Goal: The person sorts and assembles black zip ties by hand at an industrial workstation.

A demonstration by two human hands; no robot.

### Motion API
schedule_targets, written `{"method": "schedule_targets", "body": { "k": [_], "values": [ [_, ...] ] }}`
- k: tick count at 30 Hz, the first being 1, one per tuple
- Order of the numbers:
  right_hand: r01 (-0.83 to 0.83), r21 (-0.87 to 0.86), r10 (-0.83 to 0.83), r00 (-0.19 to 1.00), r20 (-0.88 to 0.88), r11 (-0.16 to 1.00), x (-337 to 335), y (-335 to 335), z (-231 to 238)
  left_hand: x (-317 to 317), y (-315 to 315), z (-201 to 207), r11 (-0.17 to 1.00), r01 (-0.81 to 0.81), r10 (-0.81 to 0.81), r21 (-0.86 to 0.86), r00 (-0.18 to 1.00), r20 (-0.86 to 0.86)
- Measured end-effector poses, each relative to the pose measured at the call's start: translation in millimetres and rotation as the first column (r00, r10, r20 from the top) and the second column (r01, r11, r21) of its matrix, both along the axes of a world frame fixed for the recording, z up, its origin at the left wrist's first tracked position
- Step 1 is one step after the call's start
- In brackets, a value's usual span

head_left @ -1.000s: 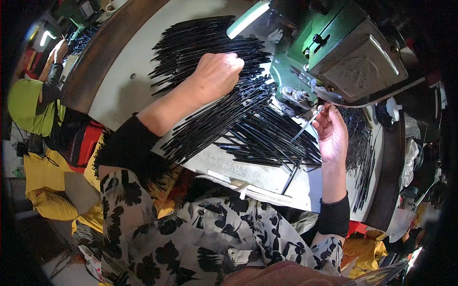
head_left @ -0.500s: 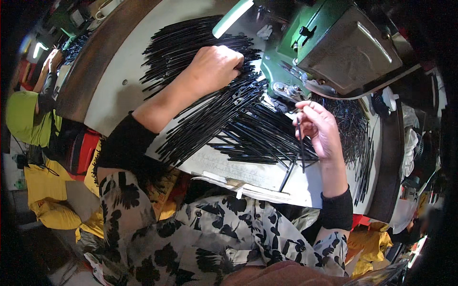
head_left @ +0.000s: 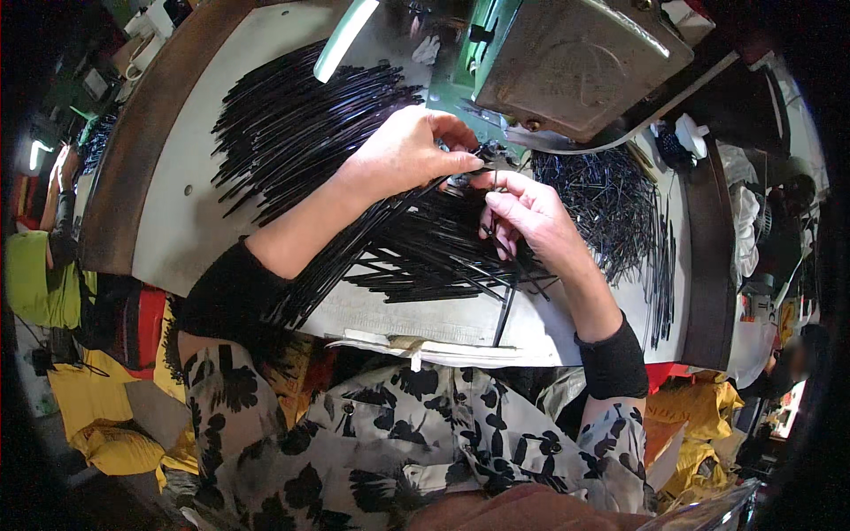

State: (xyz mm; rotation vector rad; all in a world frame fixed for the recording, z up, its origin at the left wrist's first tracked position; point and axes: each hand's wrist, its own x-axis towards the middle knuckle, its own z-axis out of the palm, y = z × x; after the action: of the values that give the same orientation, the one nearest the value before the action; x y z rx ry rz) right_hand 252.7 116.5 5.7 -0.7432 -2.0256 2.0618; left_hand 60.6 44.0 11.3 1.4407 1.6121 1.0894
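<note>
My left hand (head_left: 398,152) reaches over the piled rods, with thumb and fingers pinched around the end of a thin black rod (head_left: 432,188) beside the machine's working head (head_left: 498,152). Close to it, my right hand (head_left: 529,214) has its fingers bent round another thin black rod (head_left: 492,232), which hangs down from the fingertips. The two hands' fingertips nearly meet in front of the green machine (head_left: 482,53). Below and between my forearms lie loose black rods (head_left: 416,257), some crossing one another. My fingers partly hide the rod ends and the working head.
A large stack of black rods (head_left: 292,124) covers the table's left part. Right of the machine is a tangled heap of thin black pieces (head_left: 602,212). A white table (head_left: 168,230) has a raised brown edge (head_left: 133,177). Another person's hand (head_left: 66,168) works at far left.
My left hand has moved from the large stack to the working head. My right hand has come closer to it. The whole view has shifted, so the machine and table appear further left.
</note>
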Motion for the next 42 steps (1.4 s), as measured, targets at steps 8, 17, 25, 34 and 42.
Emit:
{"method": "schedule_targets", "body": {
  "k": [8,17,25,34,42],
  "values": [
    [0.019,0.021,-0.019,1.0,-0.018,1.0,2.3,2.7,0.7,6.8,5.6,0.3,0.996,-0.046,0.057,0.077,0.987,-0.149],
    [0.035,0.067,-0.037,0.999,0.025,0.997,0.9,5.5,2.8,14.3,4.4,4.5,0.985,-0.08,0.115,0.153,0.964,-0.24],
    [0.038,0.13,-0.042,0.999,0.027,0.991,0.4,6.0,-0.2,15.3,5.2,1.2,0.965,-0.055,0.134,0.256,0.944,-0.302],
    [0.05,0.094,-0.051,0.999,0.017,0.994,0.2,2.8,4.7,16.5,2.5,4.4,0.979,-0.073,0.126,0.189,0.95,-0.286],
    [0.018,0.135,-0.022,0.999,0.028,0.991,2.7,7.1,4.8,16.1,2.0,12.9,0.998,-0.058,0.059,0.01,0.986,-0.157]
  ]
}}
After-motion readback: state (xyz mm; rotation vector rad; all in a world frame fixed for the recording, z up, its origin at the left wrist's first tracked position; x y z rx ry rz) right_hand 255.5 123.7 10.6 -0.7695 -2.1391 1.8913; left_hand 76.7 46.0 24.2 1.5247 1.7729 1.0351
